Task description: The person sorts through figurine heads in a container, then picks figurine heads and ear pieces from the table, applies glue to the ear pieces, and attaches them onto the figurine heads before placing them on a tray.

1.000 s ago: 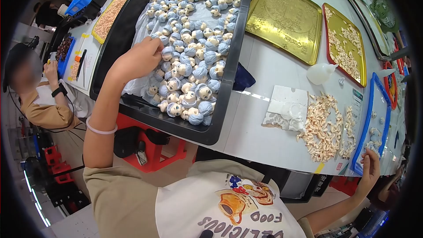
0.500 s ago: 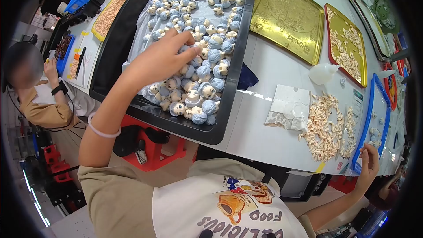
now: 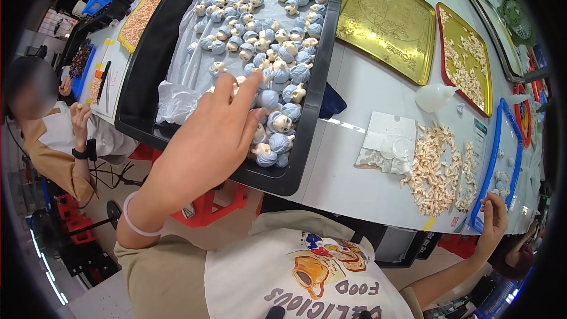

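Observation:
My left hand (image 3: 204,142) reaches over the near part of a black tray (image 3: 299,165), its fingers spread and bent down among small doll heads (image 3: 269,99) with blue hair. Its fingertips touch or hover just over the heads; the palm hides some of them. No head shows clearly gripped in it. My right hand (image 3: 495,215) is at the near right corner of a blue tray (image 3: 477,215), with loosely bent fingers apart and nothing visible in them. A few blue-haired heads (image 3: 502,183) lie in that blue tray.
Small cream-coloured parts (image 3: 434,171) are piled on the white table beside a white card (image 3: 387,136). Behind stand a gold tray (image 3: 387,23), a red-rimmed tray (image 3: 487,97) of parts and a white squeeze bottle (image 3: 434,98). A co-worker (image 3: 50,136) sits at left.
My left hand has moved toward me and down over the nearer heads, uncovering white lining paper and heads farther back. My right hand has stayed in place. The co-worker's hands have shifted.

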Available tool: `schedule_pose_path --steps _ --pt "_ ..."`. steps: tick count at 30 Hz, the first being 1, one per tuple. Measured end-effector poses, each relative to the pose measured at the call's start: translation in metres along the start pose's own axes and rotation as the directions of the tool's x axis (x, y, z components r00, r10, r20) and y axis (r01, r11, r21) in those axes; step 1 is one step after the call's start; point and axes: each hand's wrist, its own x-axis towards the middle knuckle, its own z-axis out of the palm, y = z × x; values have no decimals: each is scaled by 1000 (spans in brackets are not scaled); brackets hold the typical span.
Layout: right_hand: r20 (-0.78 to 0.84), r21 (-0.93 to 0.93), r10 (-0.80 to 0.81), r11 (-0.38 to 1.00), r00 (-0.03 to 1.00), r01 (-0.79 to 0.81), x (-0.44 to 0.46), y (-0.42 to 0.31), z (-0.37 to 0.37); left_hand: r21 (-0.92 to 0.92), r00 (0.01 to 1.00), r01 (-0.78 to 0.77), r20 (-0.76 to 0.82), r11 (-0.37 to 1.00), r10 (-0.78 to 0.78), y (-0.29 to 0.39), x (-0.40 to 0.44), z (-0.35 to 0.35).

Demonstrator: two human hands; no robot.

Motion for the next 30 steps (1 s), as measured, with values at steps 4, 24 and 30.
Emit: schedule_pose_path --steps 4,24,30 --pt "3 1 8 1000 1000 -8 1 -2 1 -8 1000 20 23 1000 -19 3 -4 -1" --pt "2 29 -3 1000 1000 3 -5 0 -4 -30 996 21 84 999 -18 -5 7 -9" --pt "-6 32 10 999 1000 -10 -9 6 -7 -5 998 1 67 1000 -1 -2 -4 -7"
